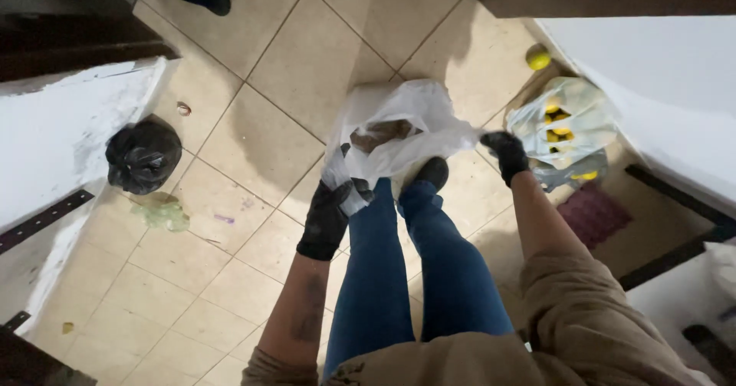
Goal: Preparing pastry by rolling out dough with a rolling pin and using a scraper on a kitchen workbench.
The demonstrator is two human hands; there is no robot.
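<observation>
Two gloved hands gripped one white plastic bag [399, 129] at centre: left hand [328, 213] closed on its edge at seven o'clock, right hand [506, 154] pinching at three. One black bag [142, 154] lay at nine o'clock, one fruit bag [566, 129] at two.

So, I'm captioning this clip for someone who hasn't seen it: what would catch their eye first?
Mid-frame, two dark-gloved hands pull a white plastic bag open above the person's feet, the left hand gripping its lower edge and the right hand its right edge. A knotted black rubbish bag sits on the tiled floor at left. At right lies a clear bag of yellow fruit, with one loose yellow fruit above it.
</observation>
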